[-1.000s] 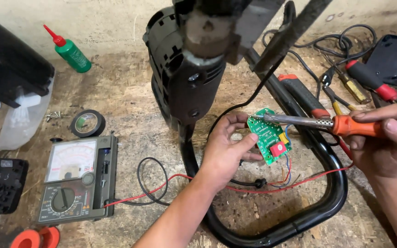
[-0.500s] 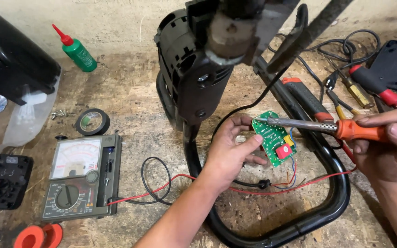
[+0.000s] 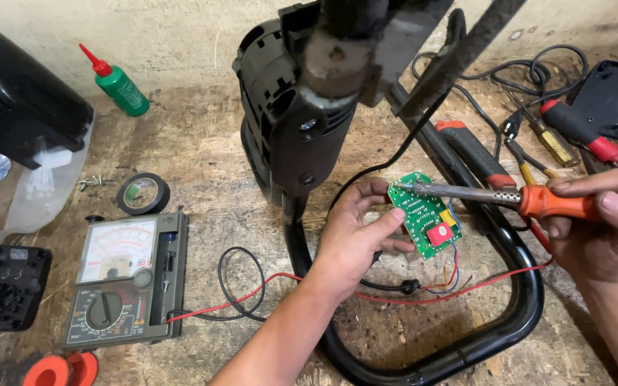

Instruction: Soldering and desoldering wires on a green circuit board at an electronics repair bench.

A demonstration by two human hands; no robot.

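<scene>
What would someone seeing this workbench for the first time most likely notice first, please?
Probably the small green circuit board at centre right, held by the left hand while the right hand touches the tip of an orange-handled soldering iron to its upper edge. Next, the big black power tool standing just behind them, and the analogue multimeter lying at lower left.

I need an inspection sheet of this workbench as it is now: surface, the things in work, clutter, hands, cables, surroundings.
Surface: worn wooden bench, stained.
Job's things: green circuit board; orange-handled soldering iron, its tip on the board's top corner.
Clutter: analog multimeter, black tape roll, green bottle, screwdrivers.
Hands: left hand holds the board; right hand grips the iron.
Cables: red wire and black wire by the meter.
Surroundings: black power tool body above; black tubular handle.
</scene>
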